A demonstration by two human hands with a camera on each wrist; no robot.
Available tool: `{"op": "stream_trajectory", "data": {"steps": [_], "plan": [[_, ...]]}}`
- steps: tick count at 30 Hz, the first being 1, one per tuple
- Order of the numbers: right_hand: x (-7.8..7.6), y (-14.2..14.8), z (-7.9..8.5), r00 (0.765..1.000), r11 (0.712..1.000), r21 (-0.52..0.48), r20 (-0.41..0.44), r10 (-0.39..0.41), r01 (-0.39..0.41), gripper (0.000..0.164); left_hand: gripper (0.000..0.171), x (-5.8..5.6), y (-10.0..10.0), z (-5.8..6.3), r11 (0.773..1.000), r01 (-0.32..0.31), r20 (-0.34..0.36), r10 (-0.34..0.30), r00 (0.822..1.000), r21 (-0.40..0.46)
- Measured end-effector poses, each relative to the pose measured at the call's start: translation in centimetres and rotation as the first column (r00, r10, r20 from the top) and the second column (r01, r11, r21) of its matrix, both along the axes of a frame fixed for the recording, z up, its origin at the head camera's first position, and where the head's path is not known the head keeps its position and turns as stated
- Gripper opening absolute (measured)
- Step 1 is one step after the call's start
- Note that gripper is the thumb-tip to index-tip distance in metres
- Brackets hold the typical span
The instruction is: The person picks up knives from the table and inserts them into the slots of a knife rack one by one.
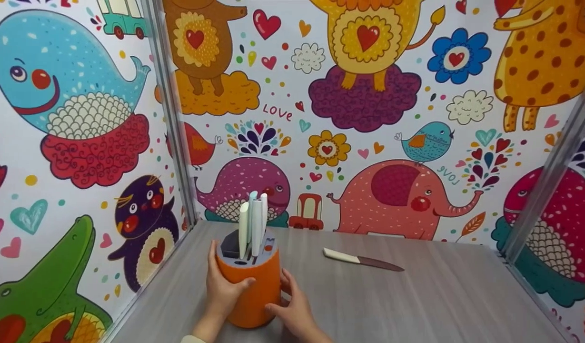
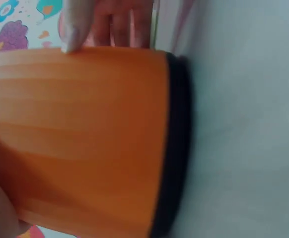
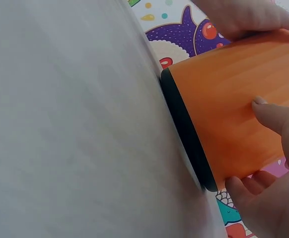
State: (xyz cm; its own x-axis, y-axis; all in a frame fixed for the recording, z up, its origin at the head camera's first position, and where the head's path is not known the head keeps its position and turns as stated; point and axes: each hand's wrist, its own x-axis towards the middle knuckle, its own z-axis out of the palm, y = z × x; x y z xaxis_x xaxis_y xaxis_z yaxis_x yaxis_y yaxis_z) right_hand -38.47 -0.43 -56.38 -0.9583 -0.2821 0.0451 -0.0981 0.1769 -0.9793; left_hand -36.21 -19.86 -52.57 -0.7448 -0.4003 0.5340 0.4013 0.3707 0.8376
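Observation:
An orange knife block (image 1: 255,295) with a grey slotted top and dark base stands between my two hands near the front of the table. Several knife handles (image 1: 257,228), white and pale blue, stick up out of its slots. My left hand (image 1: 223,286) grips the left side, its thumb across the front. Low on the right side, my right hand (image 1: 297,307) grips the block with thumb in front and fingers round the side. The right wrist view shows the dark base (image 3: 186,131) right at the tabletop. A knife (image 1: 363,259) with a cream handle and brownish blade lies to the right.
The grey wood-grain table (image 1: 416,305) runs back to a wall (image 1: 292,143) printed with cartoon animals. Similar printed panels stand at left and right, joined by metal corner posts (image 1: 171,114).

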Motion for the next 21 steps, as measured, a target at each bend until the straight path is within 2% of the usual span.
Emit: {"op": "stream_trajectory", "data": {"steps": [5, 10, 13, 16, 18, 21], "plan": [[-0.5, 0.8, -0.5, 1.0, 0.999, -0.038, -0.014, 0.0, -0.001, 0.092, 0.111, -0.7, -0.1, -0.1, 0.997, 0.064, 0.048, -0.066, 0.997, 0.039], [-1.5, 1.9, -1.3, 0.999, 0.995, -0.095, 0.011, 0.035, -0.034, 0.092, 0.113, -0.7, 0.2, -0.2, 0.998, 0.047, 0.083, -0.05, 0.995, 0.042], [-2.5, 2.8, -1.8, 0.999, 0.991, -0.131, 0.031, 0.035, -0.03, 0.084, 0.115, -0.5, 0.0, -0.1, 0.999, 0.023, 0.114, -0.028, 0.993, 0.039], [-3.9, 4.0, -2.2, 1.0, 0.987, -0.162, 0.014, -0.016, 0.018, 0.071, 0.116, -0.2, -0.3, 0.1, 0.999, 0.008, 0.148, -0.014, 0.989, 0.037], [-5.0, 4.9, -2.3, 0.996, 0.983, -0.166, -0.03, -0.08, 0.074, 0.063, 0.117, 0.0, -0.5, 0.4, 0.999, 0.008, 0.171, -0.014, 0.985, 0.034], [-6.5, 6.7, -2.4, 0.972, 0.975, -0.142, -0.136, -0.192, 0.173, 0.054, 0.117, 0.0, -0.6, 0.7, 0.999, 0.02, 0.181, -0.027, 0.983, 0.035]]}}
